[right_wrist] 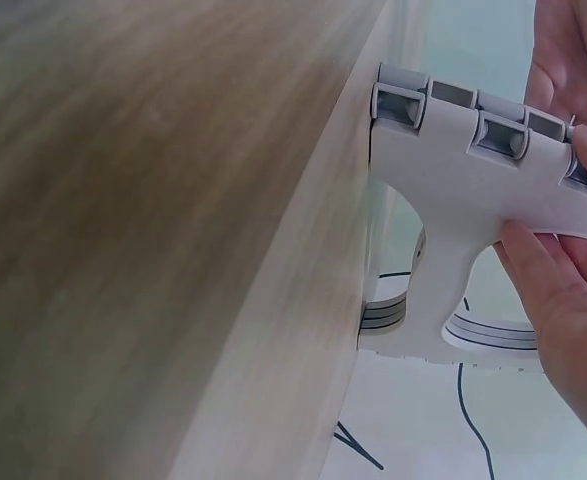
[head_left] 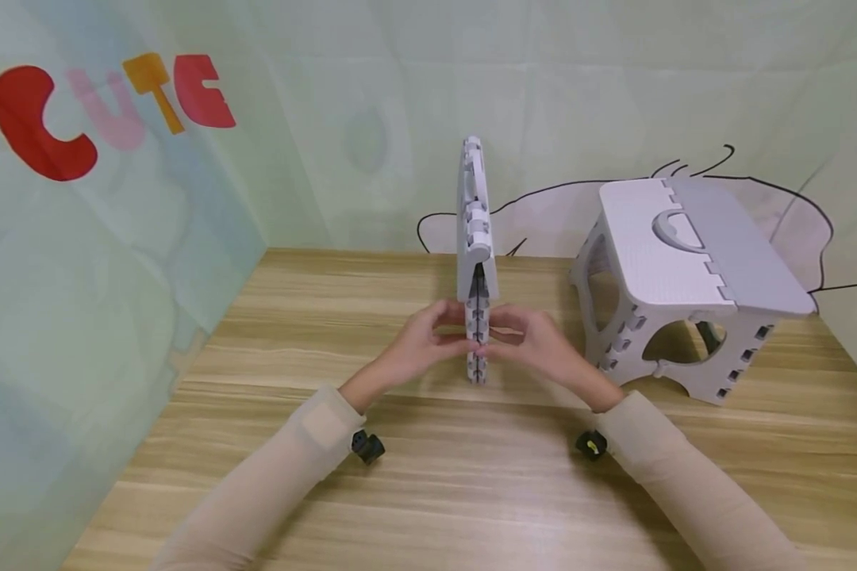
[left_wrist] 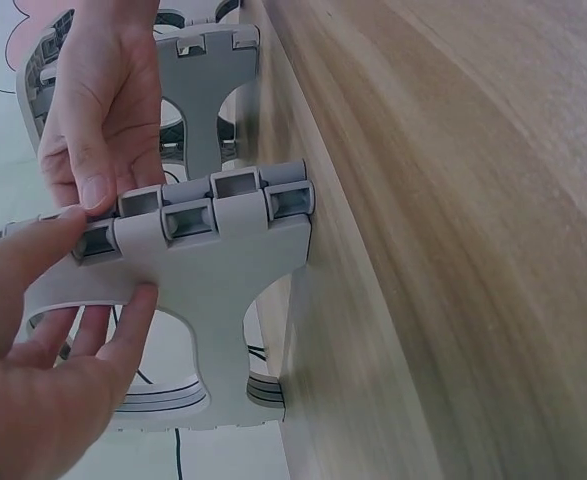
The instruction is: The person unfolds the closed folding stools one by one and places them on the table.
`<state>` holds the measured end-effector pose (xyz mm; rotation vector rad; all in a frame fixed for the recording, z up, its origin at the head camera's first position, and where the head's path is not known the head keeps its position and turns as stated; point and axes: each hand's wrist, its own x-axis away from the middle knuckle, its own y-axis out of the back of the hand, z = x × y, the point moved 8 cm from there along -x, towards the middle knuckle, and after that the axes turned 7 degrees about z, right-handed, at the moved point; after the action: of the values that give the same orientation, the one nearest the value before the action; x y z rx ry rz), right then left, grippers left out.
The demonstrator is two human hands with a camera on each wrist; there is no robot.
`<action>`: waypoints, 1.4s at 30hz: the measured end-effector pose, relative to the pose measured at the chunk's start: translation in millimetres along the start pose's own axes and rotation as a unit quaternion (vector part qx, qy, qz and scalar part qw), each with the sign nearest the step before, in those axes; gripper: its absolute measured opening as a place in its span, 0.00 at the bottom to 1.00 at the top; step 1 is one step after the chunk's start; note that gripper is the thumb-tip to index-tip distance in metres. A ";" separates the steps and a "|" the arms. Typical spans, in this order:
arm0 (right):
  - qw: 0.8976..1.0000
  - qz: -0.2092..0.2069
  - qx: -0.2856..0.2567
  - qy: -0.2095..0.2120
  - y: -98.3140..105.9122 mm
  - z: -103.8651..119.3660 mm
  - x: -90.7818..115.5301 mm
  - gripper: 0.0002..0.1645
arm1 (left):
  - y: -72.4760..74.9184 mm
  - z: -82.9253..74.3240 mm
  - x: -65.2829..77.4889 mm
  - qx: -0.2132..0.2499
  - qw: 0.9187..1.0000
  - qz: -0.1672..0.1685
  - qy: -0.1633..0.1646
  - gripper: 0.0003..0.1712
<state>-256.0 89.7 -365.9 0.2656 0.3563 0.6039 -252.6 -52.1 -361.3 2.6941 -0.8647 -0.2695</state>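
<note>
A grey-and-white folding step stool [head_left: 477,238] stands on edge, folded nearly flat, its hinged end toward me. My left hand [head_left: 427,339] grips its left side, and my right hand [head_left: 543,345] holds the right side at about the same height. In the left wrist view, the left thumb lies at the hinge row while the fingers [left_wrist: 133,325] reach into the leg opening. Much the same grip shows in the right wrist view, with fingers [right_wrist: 538,270] curled into the opening of the white leg panel [right_wrist: 443,200]. The stool's lower edge is at the tabletop.
An unfolded stool [head_left: 674,270] of the same kind stands on the wooden table [head_left: 428,492] to the right. Behind and at the left hangs a printed curtain [head_left: 371,119] with coloured letters. Small black devices [head_left: 368,446] sit at both cuffs.
</note>
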 end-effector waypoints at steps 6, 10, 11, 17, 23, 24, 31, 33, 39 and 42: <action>1.000 -0.012 0.004 -0.005 1.3 1.2 0.3 0.25 | 0.0 -3.0 1.4 -0.007 1.000 0.003 -0.015 0.26; 1.000 -0.016 0.001 -0.007 2.1 1.0 0.2 0.24 | -0.1 -5.1 2.3 -0.010 1.000 0.007 -0.024 0.24; 1.000 -0.017 -0.001 -0.007 2.4 0.7 0.2 0.24 | -0.2 -5.4 2.2 -0.011 1.000 0.008 -0.026 0.23; 1.000 -0.021 0.002 -0.013 5.3 -0.6 1.6 0.23 | -0.9 -5.8 1.4 -0.005 0.999 0.013 -0.035 0.23; 1.000 -0.023 0.001 -0.015 6.6 -1.5 2.9 0.23 | -0.5 -6.9 1.8 -0.012 0.999 0.010 -0.031 0.22; 1.000 -0.024 0.000 -0.016 6.8 -1.7 3.0 0.23 | -0.3 -7.3 2.0 -0.015 0.999 0.009 -0.031 0.22; 1.000 -0.023 -0.004 -0.021 6.9 -2.8 3.2 0.22 | 1.2 -7.9 3.8 -0.017 0.999 0.011 -0.027 0.22; 1.000 -0.021 -0.003 -0.019 6.7 -2.3 3.0 0.22 | 2.1 -7.8 4.4 -0.016 0.999 0.012 -0.029 0.22; 1.000 -0.017 -0.002 -0.015 6.3 -1.0 3.8 0.23 | 4.9 -7.5 6.6 -0.021 0.999 0.018 -0.031 0.21; 1.000 -0.016 -0.001 -0.015 6.2 -1.2 3.8 0.23 | 6.3 -7.2 7.9 -0.022 0.999 0.020 -0.031 0.21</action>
<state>-256.8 97.0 -365.7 0.2669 0.3306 0.5685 -247.8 -60.1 -353.1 2.6372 -0.9195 -0.3610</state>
